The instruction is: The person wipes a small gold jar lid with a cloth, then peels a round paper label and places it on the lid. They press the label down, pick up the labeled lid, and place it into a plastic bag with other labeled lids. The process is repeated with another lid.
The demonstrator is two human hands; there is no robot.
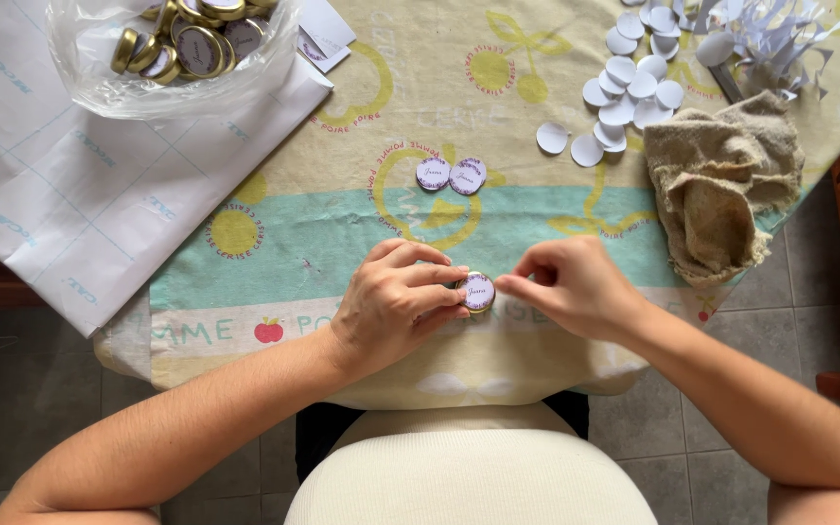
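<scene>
**Camera Arrangement: Single Head-Worn View**

One camera supplies the only view. It is worn on the person's head and faces almost straight down, so the person's own lap and both forearms enter from the bottom edge of the picture. The near edge of the table (245, 340) crosses the middle of the view, with the tiled floor (751, 321) visible below and to the right of it. The far part of the tabletop runs out at the top edge. The camera sits close: the left hand (391, 301) and right hand (576, 287) lie near the centre. No second view exists, so no part is shared.
</scene>
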